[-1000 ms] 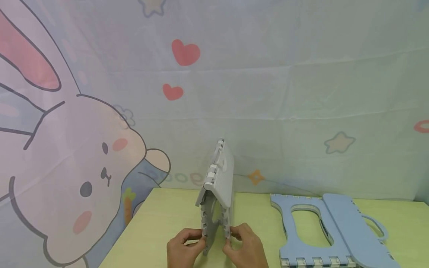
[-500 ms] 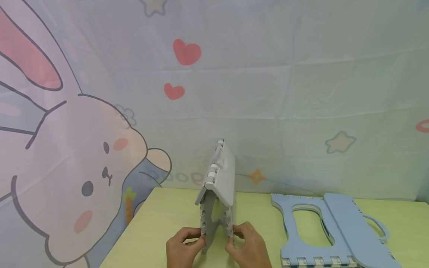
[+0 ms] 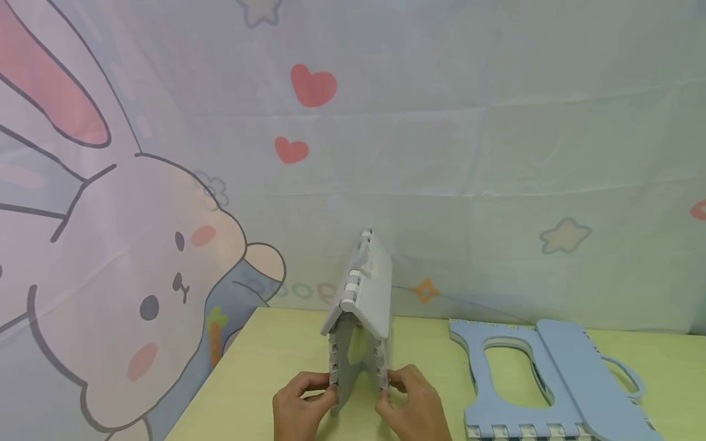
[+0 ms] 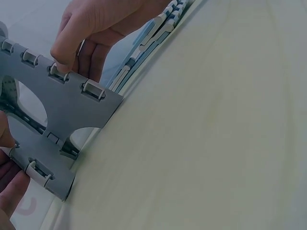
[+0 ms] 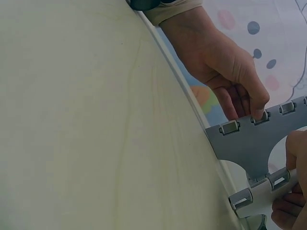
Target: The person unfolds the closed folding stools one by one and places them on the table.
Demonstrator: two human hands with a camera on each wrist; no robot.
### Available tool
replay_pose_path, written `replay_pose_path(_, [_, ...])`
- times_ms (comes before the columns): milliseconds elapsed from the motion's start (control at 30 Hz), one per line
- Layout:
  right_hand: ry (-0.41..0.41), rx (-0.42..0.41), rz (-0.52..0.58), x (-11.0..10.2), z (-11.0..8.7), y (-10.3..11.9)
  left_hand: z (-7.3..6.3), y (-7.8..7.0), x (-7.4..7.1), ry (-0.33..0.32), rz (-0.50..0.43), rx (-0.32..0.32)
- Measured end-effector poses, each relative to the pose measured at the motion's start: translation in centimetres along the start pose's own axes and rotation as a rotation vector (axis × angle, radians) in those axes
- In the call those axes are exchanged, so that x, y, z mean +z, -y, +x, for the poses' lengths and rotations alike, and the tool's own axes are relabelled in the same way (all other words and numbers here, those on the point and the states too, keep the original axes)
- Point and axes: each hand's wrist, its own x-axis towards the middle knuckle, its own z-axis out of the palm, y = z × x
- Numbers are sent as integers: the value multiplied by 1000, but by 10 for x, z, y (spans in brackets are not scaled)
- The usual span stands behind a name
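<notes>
Currently left hand (image 3: 293, 411) and right hand (image 3: 417, 405), apart, pinch opposite sides of grey folding stool (image 3: 377, 294) between worktop's (image 3: 276, 346) left edge and blue stool (image 3: 595, 380), presumably steadying its spread.

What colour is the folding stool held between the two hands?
The folding stool is grey; the head view shows it best.

The grey stool (image 3: 377, 297) and blue stool (image 3: 584, 373) look matt plastic, the backdrop (image 3: 419, 153) creased cloth.
</notes>
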Motion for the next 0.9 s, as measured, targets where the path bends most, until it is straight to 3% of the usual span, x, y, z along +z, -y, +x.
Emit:
replay_pose_path(467, [10,15,-6,-2,0,0,3,1,-5,-6,14,43])
replay_pose_path(900, [35,38,2,-5,1,-2,5,2,-7,-26,17,44])
